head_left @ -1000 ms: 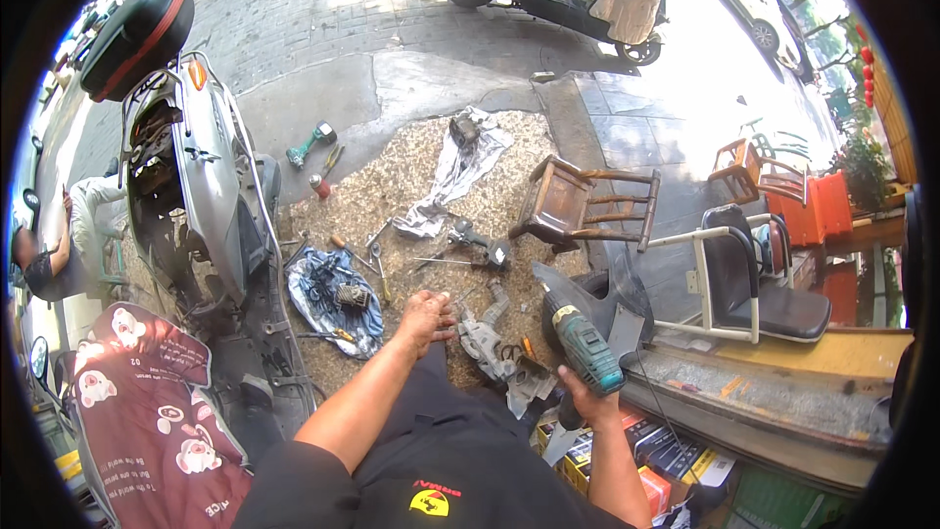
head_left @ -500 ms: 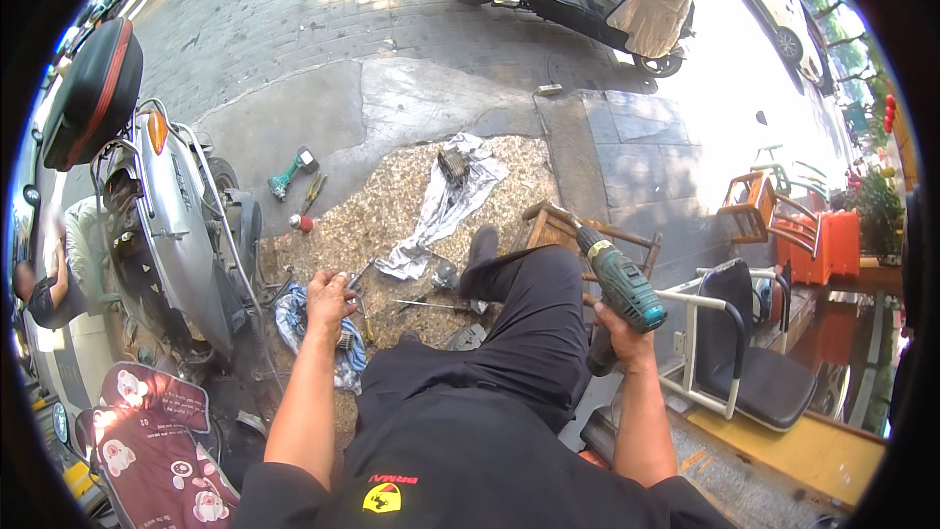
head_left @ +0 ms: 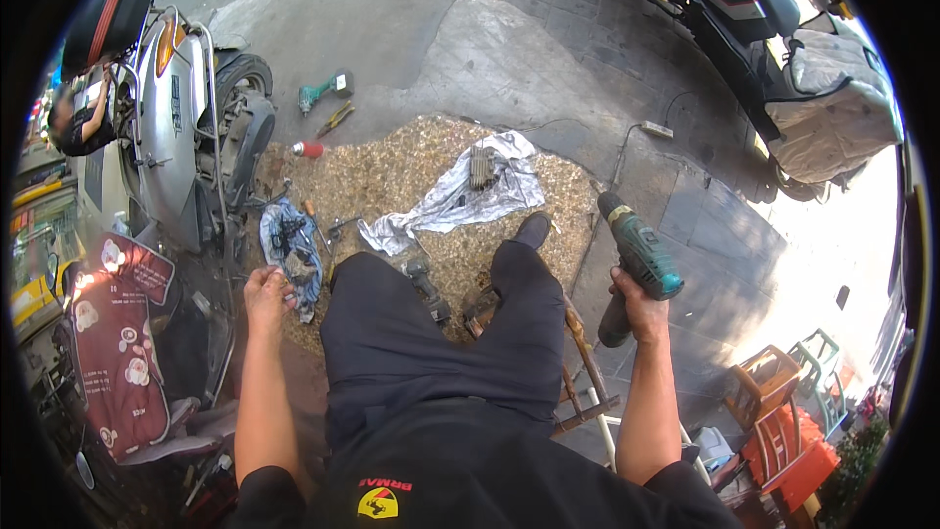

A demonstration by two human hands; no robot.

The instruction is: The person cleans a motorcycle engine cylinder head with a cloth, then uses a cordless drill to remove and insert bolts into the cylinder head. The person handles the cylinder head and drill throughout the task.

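Note:
My right hand grips a teal-and-black cordless drill upright at my right side, its chuck pointing forward. My left hand hangs beside my left thigh with fingers curled together; what they hold, if anything, is too small to name. Near it a blue cloth has dark parts on it. Ahead on the pebbled patch a white cloth carries a finned metal part. A green power tool, pliers and a red can lie farther forward. Another grey tool rests between my legs.
A silver scooter and a maroon seat cover are at left, where another person is partly visible. A covered scooter stands front right. A wooden chair is by my right leg; more chairs stand back right.
My view has swung downward and to the right. My legs have moved onto the pebbled patch. My left hand has moved to the left; my right hand still carries the drill.

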